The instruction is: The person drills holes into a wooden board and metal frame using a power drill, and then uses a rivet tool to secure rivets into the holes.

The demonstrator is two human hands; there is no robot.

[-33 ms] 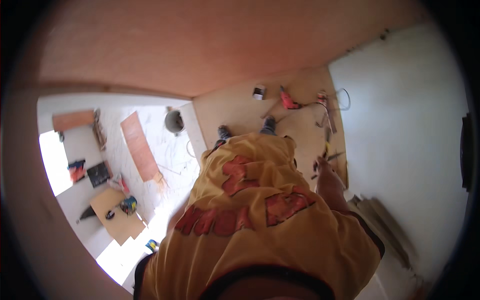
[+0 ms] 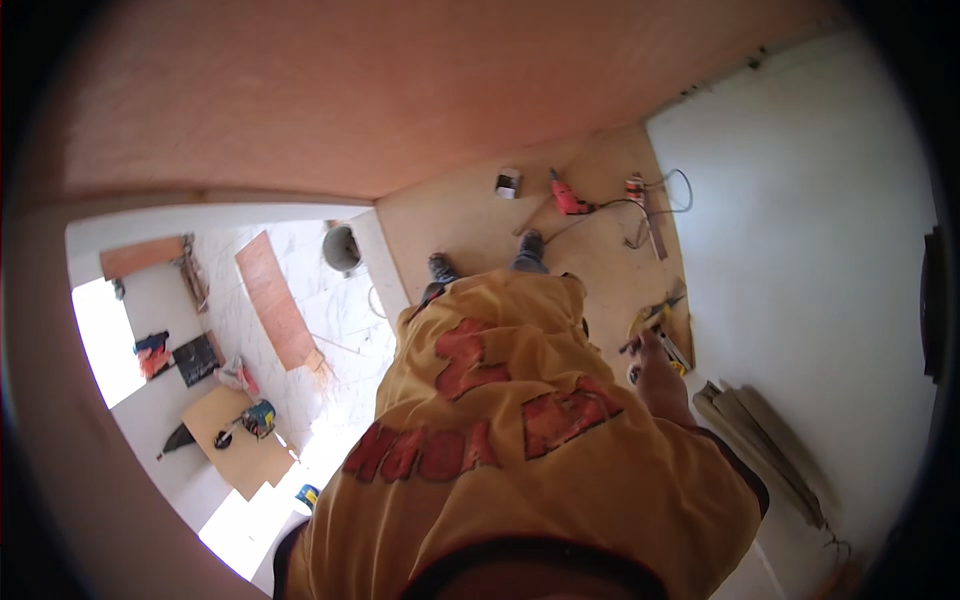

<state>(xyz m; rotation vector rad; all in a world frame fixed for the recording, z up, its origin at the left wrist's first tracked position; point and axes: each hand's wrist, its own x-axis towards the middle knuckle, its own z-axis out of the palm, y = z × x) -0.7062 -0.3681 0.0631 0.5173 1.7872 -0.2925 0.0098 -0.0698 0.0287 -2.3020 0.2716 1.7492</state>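
My right hand (image 2: 652,350) hangs low at my right side, its fingers curled. A small dark thing (image 2: 630,346) shows at the fingertips; it is too small to name. Beyond the hand, a yellow-and-dark tool (image 2: 648,318) appears near the floor's right edge; its kind is unclear, and I cannot tell whether the hand touches it. My left hand is out of sight. Ahead on the brown floor lies a red power drill (image 2: 571,200) with a dark cord. A small dark-and-white box (image 2: 508,183) is to its left.
A reddish-brown panel (image 2: 400,90) spans the far side; a white wall (image 2: 800,200) stands at right. Long wrapped pieces (image 2: 762,440) lean there. Leftward, an opening shows a grey bucket (image 2: 342,247), a reddish board (image 2: 275,300) and a brown sheet (image 2: 235,455) with a tool on it.
The view has shifted slightly. My right hand sits a little lower in the picture, and the yellow-and-dark tool beyond it shows at a different angle.
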